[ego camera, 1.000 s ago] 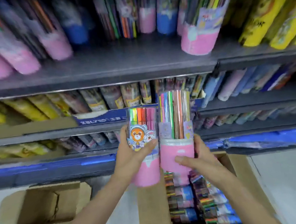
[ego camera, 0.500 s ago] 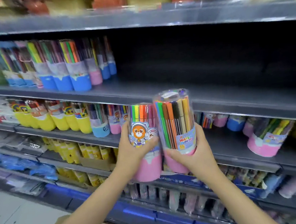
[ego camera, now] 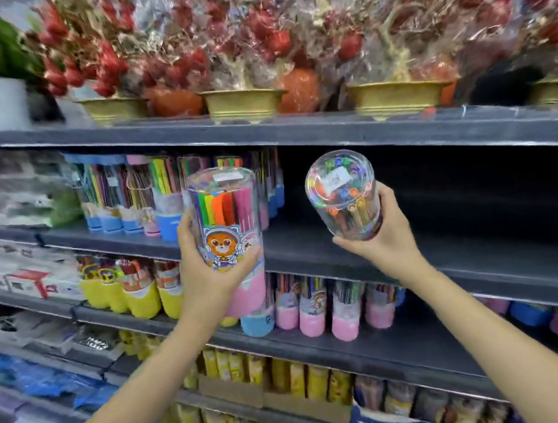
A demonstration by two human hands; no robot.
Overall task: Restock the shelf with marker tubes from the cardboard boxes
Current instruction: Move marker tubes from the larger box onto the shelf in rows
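Left hand point(ego camera: 208, 270) curls round the middle of a clear plastic marker tube with a pink base and a cartoon bear label point(ego camera: 230, 240), holding it upright in front of the dark grey metal shelf point(ego camera: 447, 255); right hand point(ego camera: 385, 234) grips a second clear plastic tube of coloured markers point(ego camera: 343, 194) near its lower end, tilted so its transparent lid faces the camera and its base points toward the far side of the shelf. Both tubes are in the air, well apart from each other, neither yet resting on the shelf board; a row of blue-based marker tubes point(ego camera: 166, 202) already stands on the left part of this shelf, and the stretch to its right looks bare and dark. On the level below stand pink-based tubes point(ego camera: 343, 311) and yellow-based tubes point(ego camera: 141, 291); above, wrapped red artificial flowers in gold pots point(ego camera: 242, 101) line the top shelf. The step in hand appears to be the placing itself; the next move likely calls for righting the tilted tube, then setting each base down flat just beside the standing row.
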